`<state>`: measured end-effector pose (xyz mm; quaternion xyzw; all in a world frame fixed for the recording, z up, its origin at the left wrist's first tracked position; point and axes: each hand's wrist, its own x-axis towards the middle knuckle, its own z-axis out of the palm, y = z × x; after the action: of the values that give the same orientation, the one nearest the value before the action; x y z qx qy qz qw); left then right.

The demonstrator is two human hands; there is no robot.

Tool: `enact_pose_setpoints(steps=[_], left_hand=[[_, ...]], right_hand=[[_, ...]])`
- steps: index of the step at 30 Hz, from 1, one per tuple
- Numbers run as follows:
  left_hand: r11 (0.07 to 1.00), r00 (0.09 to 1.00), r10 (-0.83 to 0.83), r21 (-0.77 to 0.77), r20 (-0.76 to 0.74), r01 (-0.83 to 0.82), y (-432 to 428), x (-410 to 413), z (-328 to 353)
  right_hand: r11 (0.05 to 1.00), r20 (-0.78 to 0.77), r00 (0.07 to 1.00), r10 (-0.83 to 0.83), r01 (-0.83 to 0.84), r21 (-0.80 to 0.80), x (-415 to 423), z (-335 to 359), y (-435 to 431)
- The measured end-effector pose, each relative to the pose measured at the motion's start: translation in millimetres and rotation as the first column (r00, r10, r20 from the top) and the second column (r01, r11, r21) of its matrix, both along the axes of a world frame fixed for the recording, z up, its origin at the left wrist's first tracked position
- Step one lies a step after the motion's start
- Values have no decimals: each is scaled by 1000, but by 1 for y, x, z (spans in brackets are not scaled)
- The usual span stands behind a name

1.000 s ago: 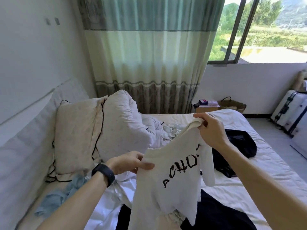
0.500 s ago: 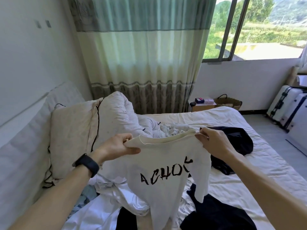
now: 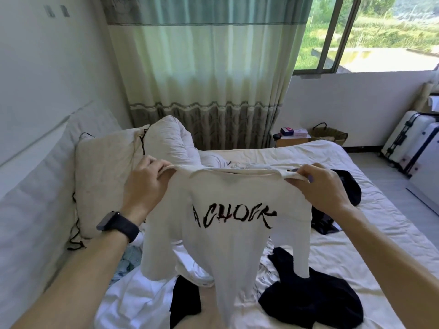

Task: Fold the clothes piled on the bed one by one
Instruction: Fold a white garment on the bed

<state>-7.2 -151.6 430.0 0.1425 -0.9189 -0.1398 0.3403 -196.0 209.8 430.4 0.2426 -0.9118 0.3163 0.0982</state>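
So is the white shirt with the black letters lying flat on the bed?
No, the left hand and right hand hold the white shirt up by its shoulders, so it hangs down, not flat.

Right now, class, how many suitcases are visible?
2, both at far right: the farther suitcase, black-trimmed, and the nearer suitcase beside it, cut off by the picture edge.
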Motion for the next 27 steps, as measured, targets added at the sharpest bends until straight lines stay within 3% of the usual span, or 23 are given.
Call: enact_pose_setpoints(steps=[1,3,5,7,9,13,17,20,25,27], left_hand=[[999,987,27,16,160,-30,-4,6,-7],[996,881,19,66,473,-57,-9,21,-26],[972,902,-33,222,431,-71,-14,32,-38],[942,950,-45,330,310,-63,-16,35,-41],[904,964,-64,424,258,-54,-17,33,-40],[835,912,-221,550,345,-6,-13,36,-38],[815,822,-343,579,454,20,-7,54,-28],[845,805,-326,535,495,12,-4,66,-8],[841,885,-298,537,358,65,18,96,30],[894,876,-231,447,424,19,33,108,23]], right_hand=[[998,15,999,-41,41,-36,0,1,5],[995,78,993,-92,89,43,4,-1,13],[986,220,970,-101,68,151,13,-15,17],[985,370,919,-137,88,146,23,-32,19],[986,397,903,-165,140,91,31,-44,18],[987,321,938,-132,155,-47,41,-47,20],[999,230,972,-51,51,8,46,-36,32],[998,187,982,-26,15,62,48,-26,54],[995,-99,994,-52,42,-94,60,-28,90],[994,-87,995,-48,38,-104,66,-42,100]])
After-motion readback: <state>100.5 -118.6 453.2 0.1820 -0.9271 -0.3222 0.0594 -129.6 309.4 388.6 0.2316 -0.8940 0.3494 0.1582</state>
